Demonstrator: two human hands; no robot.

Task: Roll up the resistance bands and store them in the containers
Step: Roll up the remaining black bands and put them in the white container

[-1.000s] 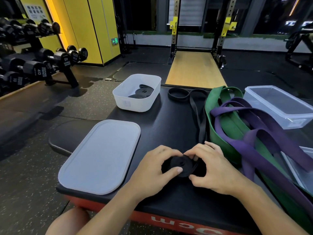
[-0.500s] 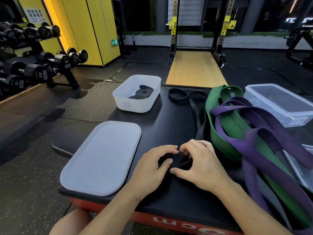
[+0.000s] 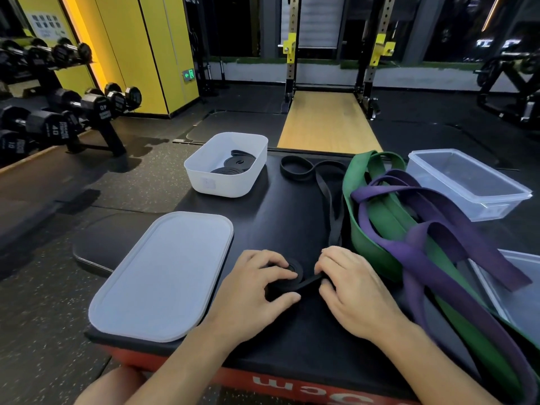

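A partly rolled black resistance band point(image 3: 282, 287) is held at the near end of the tabletop point(image 3: 277, 223), the left hand point(image 3: 251, 296) arched palm-down, fingers point(image 3: 274, 271) and thumb curled around the coil. Its loose strap point(image 3: 309, 283) is pinched by the right hand point(image 3: 353, 293) alongside. Rolled bands point(image 3: 233, 166) are seen in the white container point(image 3: 204, 176) beyond.

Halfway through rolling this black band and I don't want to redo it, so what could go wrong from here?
Only the left hand grips the roll; if that grip loosens, the coil may spring open. The tail runs close beside the green band and might snag or drag it as the right hand, pinching it near the roll, feeds it in.
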